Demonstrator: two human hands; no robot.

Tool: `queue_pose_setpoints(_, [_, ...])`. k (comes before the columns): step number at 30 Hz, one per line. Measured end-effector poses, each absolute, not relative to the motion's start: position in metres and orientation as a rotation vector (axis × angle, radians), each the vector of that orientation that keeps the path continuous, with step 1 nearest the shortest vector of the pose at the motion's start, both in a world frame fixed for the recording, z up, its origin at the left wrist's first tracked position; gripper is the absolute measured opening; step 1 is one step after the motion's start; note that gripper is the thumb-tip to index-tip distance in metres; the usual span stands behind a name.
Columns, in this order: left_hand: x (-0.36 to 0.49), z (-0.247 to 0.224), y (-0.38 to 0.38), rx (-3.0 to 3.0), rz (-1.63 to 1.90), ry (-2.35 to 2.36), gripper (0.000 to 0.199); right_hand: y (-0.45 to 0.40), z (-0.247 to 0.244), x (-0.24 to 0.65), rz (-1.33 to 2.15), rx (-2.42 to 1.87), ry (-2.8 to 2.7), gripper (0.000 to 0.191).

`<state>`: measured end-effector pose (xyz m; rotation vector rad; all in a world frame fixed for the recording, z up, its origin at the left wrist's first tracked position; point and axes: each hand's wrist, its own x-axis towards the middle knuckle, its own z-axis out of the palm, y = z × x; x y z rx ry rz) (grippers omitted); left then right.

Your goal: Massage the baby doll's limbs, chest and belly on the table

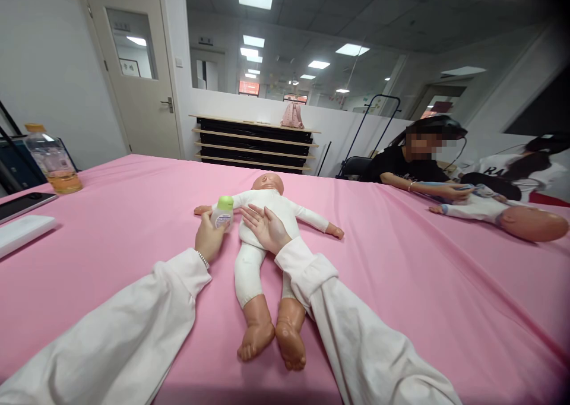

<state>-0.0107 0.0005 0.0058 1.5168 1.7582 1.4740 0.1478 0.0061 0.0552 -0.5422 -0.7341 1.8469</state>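
A baby doll (262, 206) in a white bodysuit lies on its back on a pink-sheeted table (89, 286), its bare vinyl feet towards me. My left hand (209, 236) grips a small white bottle with a green cap (222, 212), holding it upright beside the doll's right arm. My right hand (266, 229) rests flat on the doll's belly, fingers spread, holding nothing. White sleeves cover both my forearms, and a beaded bracelet circles my left wrist.
A co-worker (409, 167) at the right table edge has both hands on a second doll (503, 215). A large oil bottle (53, 161), a white box (22, 234) and a dark tablet (27, 206) lie at the left. A shelf (253, 144) and door (133, 78) stand behind.
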Motion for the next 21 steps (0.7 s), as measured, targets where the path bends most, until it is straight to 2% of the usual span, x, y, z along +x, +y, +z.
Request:
queue_pose_setpoints(3, [-0.019, 0.004, 0.008, 1.324, 1.306, 1.969, 0.044, 0.005, 0.056, 0.148, 1.842, -0.542, -0.743, 0.034])
queue_pose_setpoints(6, [-0.019, 0.008, 0.006, 1.287, 1.304, 2.099, 0.054, 0.004, 0.057, 0.148, 1.843, -0.547, -0.749, 0.033])
queue_pose_setpoints(12, [-0.012, 0.016, 0.001, 1.063, 1.493, 2.284, 0.060, 0.004, 0.056, 0.149, 1.850, -0.530, -0.765, 0.032])
queue_pose_setpoints(15, [-0.011, 0.015, 0.001, 0.994, 1.819, 2.386, 0.056, 0.005, 0.056, 0.149, 1.850, -0.529, -0.773, 0.033])
queue_pose_setpoints(18, [-0.008, 0.013, -0.006, 1.608, 2.261, 2.117, 0.056, 0.005, 0.056, 0.149, 1.850, -0.524, -0.795, 0.033])
queue_pose_setpoints(21, [0.000, 0.015, -0.021, 2.424, 2.226, 1.538, 0.059, 0.002, 0.056, 0.149, 1.893, -0.514, -0.829, 0.036])
